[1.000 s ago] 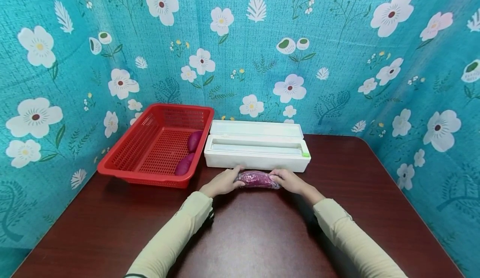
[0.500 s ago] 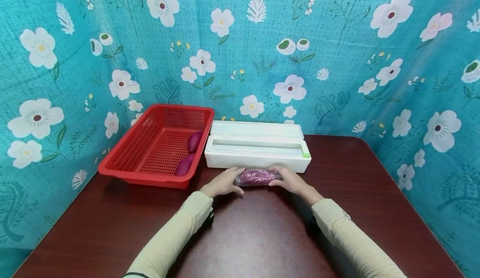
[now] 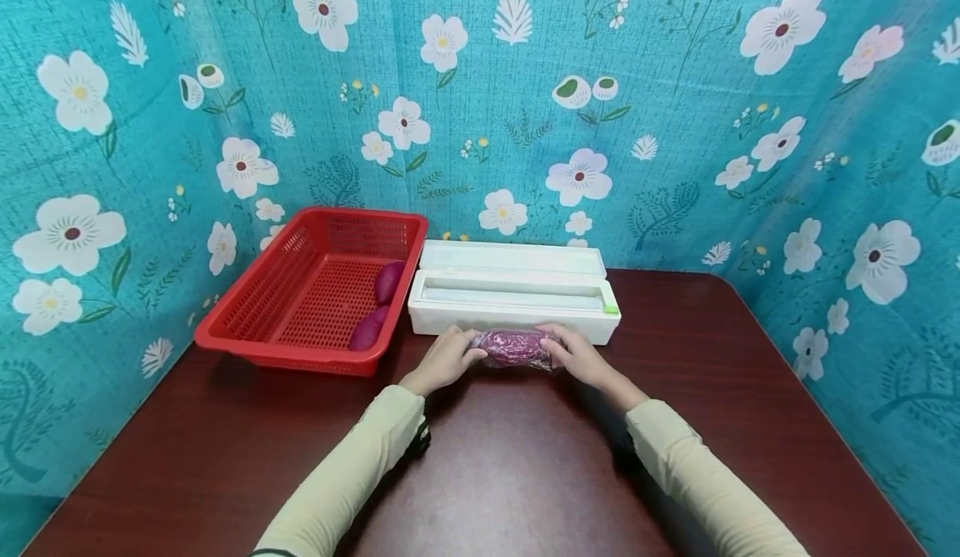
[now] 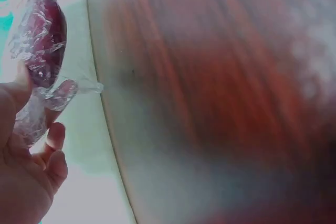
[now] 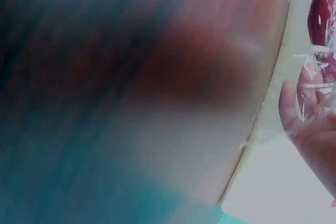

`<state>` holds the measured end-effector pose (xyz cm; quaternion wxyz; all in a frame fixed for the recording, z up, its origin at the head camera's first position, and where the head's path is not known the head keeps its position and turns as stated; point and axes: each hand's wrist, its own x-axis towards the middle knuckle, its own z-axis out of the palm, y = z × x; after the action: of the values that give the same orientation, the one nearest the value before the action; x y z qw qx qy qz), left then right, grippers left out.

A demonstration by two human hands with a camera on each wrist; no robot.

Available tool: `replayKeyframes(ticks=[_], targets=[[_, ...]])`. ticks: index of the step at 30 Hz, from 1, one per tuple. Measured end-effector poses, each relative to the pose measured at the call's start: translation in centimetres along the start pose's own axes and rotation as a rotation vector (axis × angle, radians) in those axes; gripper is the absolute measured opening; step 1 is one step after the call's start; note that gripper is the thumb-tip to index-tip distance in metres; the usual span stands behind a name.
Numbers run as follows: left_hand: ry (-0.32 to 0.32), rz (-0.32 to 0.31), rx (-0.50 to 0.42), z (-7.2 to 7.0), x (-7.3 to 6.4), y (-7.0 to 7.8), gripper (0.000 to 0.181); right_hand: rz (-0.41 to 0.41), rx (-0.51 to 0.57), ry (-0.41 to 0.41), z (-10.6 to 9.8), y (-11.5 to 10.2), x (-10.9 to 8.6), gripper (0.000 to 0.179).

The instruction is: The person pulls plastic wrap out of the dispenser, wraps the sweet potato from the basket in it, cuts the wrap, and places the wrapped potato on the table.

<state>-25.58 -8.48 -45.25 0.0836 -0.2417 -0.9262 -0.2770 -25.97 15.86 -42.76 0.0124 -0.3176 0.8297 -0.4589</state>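
A purple sweet potato (image 3: 513,347) wrapped in clear cling film lies crosswise between both hands, just in front of the long white cling film box (image 3: 517,320). My left hand (image 3: 442,363) pinches its left end, the thumb on the near side. At the other end, my right hand (image 3: 588,361) holds it with thumb and fingers. In the left wrist view the film (image 4: 63,95) is crinkled and gathered past the end of the sweet potato (image 4: 47,40), with a loose tip sticking out. The right wrist view shows film strands across the fingers of the right hand (image 5: 315,140).
A red plastic basket (image 3: 300,355) stands left of the box, with two more purple sweet potatoes (image 3: 369,329) inside. The box's lid (image 3: 513,257) is folded back, and a green piece (image 3: 611,309) sits at its right end. A flowered teal cloth (image 3: 480,123) hangs behind the dark table (image 3: 495,474).
Half a second ago the left thumb was off the sweet potato; now it presses on it again. The wrapped sweet potato has turned, and loose film shows along its near right side.
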Motion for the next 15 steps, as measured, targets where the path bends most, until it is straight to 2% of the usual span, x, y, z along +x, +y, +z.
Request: replayKeyframes(ticks=[5,10,15], targets=[[-0.005,-0.035,0.054,0.0,-0.2,0.2,0.019,0.01,-0.033,-0.086,-0.4,-0.2,-0.1,0.053],[-0.005,-0.057,0.087,-0.1,-0.3,0.3,0.026,-0.008,0.021,-0.141,-0.7,2.0,0.2,0.059],[0.016,-0.072,0.038,-0.1,-0.2,0.4,0.026,-0.03,-0.041,-0.101,-0.9,3.0,0.5,0.051]])
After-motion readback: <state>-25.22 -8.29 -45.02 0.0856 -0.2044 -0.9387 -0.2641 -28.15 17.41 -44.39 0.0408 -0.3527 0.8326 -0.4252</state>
